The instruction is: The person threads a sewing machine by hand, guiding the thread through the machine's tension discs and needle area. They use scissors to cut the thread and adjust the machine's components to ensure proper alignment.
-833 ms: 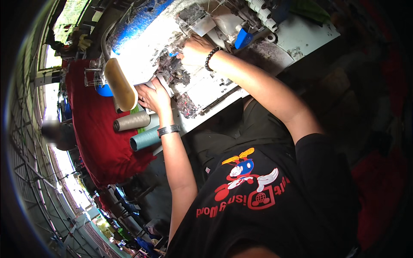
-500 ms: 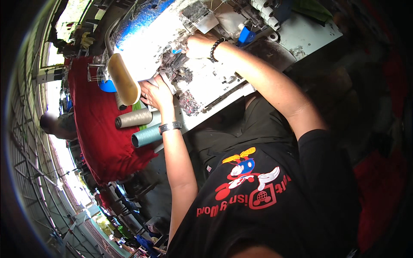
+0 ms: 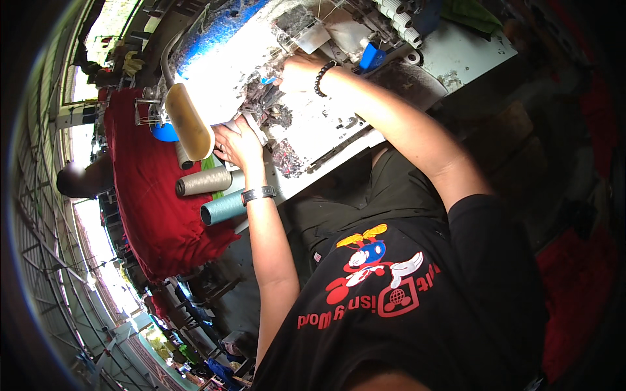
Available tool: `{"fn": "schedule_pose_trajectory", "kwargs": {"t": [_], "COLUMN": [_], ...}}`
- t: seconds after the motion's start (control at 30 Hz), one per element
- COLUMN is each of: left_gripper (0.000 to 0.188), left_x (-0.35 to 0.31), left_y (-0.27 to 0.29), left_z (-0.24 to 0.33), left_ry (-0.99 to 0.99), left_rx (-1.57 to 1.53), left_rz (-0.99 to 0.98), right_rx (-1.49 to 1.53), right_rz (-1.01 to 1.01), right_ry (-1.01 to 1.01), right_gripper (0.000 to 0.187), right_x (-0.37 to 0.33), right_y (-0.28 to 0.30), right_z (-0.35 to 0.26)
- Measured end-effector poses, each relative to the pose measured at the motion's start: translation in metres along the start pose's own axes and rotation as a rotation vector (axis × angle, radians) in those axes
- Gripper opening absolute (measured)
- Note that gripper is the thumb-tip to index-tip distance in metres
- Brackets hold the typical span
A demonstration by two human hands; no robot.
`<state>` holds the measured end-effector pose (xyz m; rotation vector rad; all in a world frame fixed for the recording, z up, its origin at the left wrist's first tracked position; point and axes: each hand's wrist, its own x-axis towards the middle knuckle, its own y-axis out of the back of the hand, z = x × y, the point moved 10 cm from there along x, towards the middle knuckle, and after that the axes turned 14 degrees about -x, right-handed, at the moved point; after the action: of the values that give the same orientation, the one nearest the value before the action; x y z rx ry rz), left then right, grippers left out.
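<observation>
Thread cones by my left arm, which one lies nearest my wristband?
The teal cylindrical thread cone, lowest of them in the view, its right end beside the black wristband. The beige tapered thread cone lies above it, farther from the band.

Through the head view I am seeing the left hand (image 3: 240,144) resting at the near left of the lint-covered machine (image 3: 257,98). Farther and more right, the right hand (image 3: 302,73) is curling just beside a small blue piece (image 3: 268,81). On the left, a beige cone (image 3: 205,182) and a teal cone (image 3: 225,207) are lying near red cloth (image 3: 147,195).
</observation>
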<state>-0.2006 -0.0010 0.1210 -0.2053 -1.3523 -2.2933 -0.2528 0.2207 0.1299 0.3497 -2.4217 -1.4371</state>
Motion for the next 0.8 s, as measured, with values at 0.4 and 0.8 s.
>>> {"fn": "schedule_pose_trajectory", "kwargs": {"t": [0.4,0.8], "left_gripper": [0.077,0.076], "left_x": [-0.001,-0.001], "left_y": [0.001,-0.001], "left_z": [0.002,-0.009], "left_ry": [0.011,-0.012], "left_rx": [-0.020,-0.007], "left_rz": [-0.002,0.062], "right_rx": [-0.001,-0.033], "right_rz": [-0.082,-0.046], "right_ry": [-0.029,-0.019], "right_gripper": [0.051,0.030], "right_x": [0.009,-0.012], "right_y": [-0.011,0.009], "right_z": [0.006,-0.001]}}
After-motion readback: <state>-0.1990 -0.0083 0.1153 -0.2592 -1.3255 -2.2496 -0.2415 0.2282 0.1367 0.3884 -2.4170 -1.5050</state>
